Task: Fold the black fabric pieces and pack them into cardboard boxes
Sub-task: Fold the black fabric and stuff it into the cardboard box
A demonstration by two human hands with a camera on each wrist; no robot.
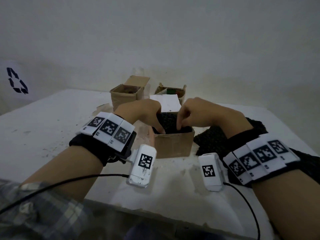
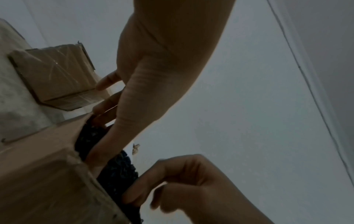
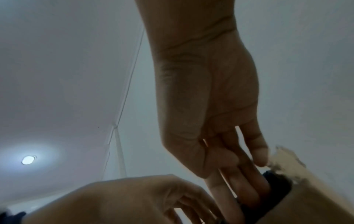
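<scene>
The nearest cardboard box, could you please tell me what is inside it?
Black fabric fills the nearest cardboard box; left hand and right hand press fingers into it. Anything beneath is hidden.

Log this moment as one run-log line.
step: packing | left hand: pressing black fabric into near cardboard box | right hand: same | spare fabric piece: right of box

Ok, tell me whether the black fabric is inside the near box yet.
Mostly in. The black fabric fills the open near box, bulging at its rim, and both hands' fingers press it down.
</scene>
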